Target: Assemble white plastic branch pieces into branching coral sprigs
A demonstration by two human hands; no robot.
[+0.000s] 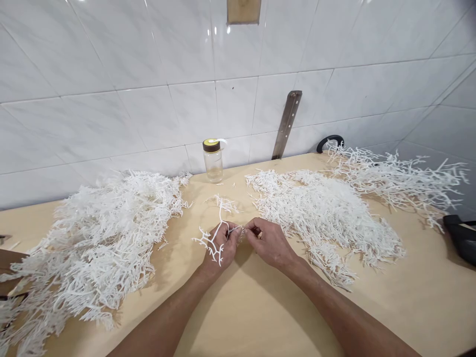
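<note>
At the middle of the table, my left hand (225,243) is closed around a white branching plastic twig (210,240), whose forked tips stick out to the left and upward. Just beside it my right hand (268,239) pinches with thumb and forefinger at the twig's right-hand tips; whatever lies between those fingertips is too small to make out. To the right spreads a heap of short white pieces (316,208). A large pile of white branching twigs (107,243) lies on the left. A few loose white bits (227,204) are on the table behind my left hand.
A clear bottle (213,166) with a dark and yellow lid stands by the tiled wall (141,119). A metal strip (287,125) leans there. More long white twigs (401,178) lie at the back right, near a black curved object (330,143). Another black object (461,238) sits at the right edge.
</note>
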